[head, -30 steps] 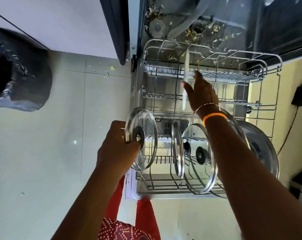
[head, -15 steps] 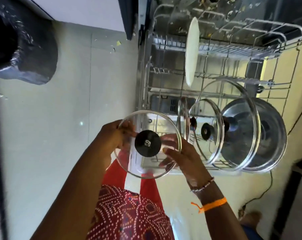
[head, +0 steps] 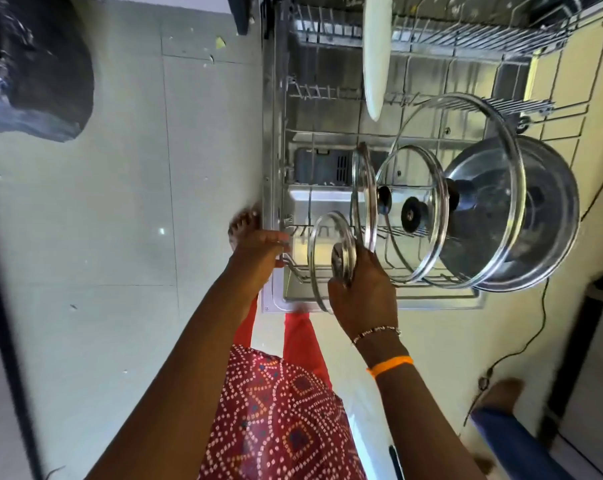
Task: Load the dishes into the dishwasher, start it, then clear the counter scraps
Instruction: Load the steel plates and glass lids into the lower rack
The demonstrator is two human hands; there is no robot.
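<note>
Hands over rack (head: 428, 297) — right hand (head: 360, 292) gripping small glass lid (head: 322, 252), left hand (head: 258, 252) blurred, grip unclear

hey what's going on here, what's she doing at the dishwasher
A person is loading the pulled-out lower rack. The right hand grips a small glass lid by its knob, standing it on edge at the rack's front. The left hand rests on the rack's front corner. Three glass lids, a steel lid and a white plate already stand loaded.

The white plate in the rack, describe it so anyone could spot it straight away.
Look at the pulled-out dishwasher rack. At its far end, beyond the row of glass lids, the white plate stands on edge. It is the only opaque white piece there.
</note>
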